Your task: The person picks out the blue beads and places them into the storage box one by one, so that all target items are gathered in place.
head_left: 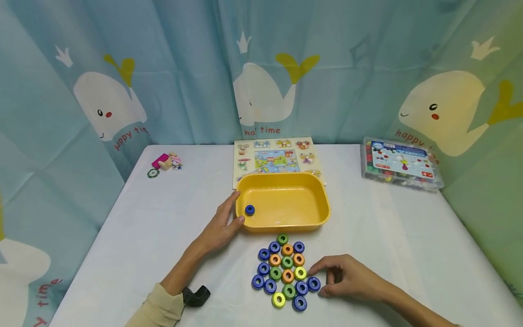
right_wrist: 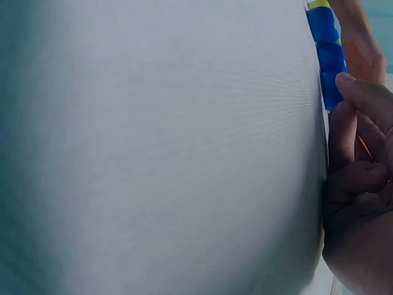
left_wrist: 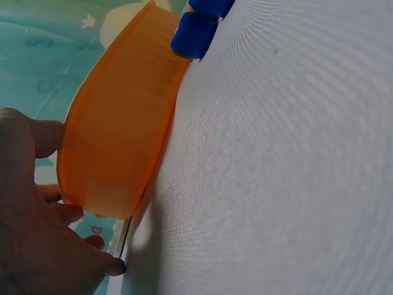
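Observation:
A yellow plastic basin (head_left: 286, 228) stands in the middle of the table, with one blue ring bead (head_left: 249, 210) inside its left end. At that end my left hand (head_left: 222, 229) holds the basin, its thumb at the rim and its fingers against the end wall. In front of the basin lies a close cluster of blue, green, orange and yellow ring beads (head_left: 288, 276). On the cluster's right edge, my right hand (head_left: 347, 278) has its thumb and index finger on either side of a blue bead (head_left: 313, 284); the right wrist view shows the thumb touching it.
Behind the basin lies a wooden picture puzzle board (head_left: 241, 156). A clear box of coloured pieces (head_left: 402, 163) is at the back right. Small toys (head_left: 167, 162) sit at the back left. Patterned curtains (head_left: 184, 81) surround the white table (head_left: 163, 218).

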`<state>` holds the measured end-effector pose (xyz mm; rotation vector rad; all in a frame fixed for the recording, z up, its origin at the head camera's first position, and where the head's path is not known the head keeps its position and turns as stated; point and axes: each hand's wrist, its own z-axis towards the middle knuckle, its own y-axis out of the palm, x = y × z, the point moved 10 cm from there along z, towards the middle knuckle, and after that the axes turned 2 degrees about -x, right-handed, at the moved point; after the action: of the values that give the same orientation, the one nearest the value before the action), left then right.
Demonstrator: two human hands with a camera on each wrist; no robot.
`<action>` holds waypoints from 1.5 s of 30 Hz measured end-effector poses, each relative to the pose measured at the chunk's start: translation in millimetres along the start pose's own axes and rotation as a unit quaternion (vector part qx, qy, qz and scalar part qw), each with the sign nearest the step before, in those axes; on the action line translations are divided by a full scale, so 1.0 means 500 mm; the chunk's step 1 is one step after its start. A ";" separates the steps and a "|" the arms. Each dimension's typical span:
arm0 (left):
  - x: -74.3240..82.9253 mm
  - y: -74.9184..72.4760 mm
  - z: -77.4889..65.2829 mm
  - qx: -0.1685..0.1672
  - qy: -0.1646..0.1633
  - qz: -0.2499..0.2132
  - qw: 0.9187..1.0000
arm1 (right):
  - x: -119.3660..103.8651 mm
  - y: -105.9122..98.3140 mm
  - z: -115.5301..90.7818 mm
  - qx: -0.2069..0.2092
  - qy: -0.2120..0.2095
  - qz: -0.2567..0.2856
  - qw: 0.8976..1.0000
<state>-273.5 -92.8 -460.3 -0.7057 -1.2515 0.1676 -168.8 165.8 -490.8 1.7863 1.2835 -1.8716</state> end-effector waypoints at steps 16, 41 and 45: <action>-0.006 0.002 0.000 0.000 -0.003 0.000 1.000 | -0.025 -0.013 0.006 -0.002 -0.012 0.043 0.999; -0.006 0.002 0.002 -0.002 -0.001 0.000 1.000 | -0.092 -0.155 0.378 0.030 -0.005 -0.100 0.995; -0.004 -0.001 0.001 0.000 0.007 0.003 1.000 | -0.071 -0.141 0.406 0.022 -0.001 -0.120 0.993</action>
<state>-274.9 -93.7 -461.5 -0.7105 -1.2351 0.1675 -348.3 46.8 -458.7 1.7166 1.5269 -2.0377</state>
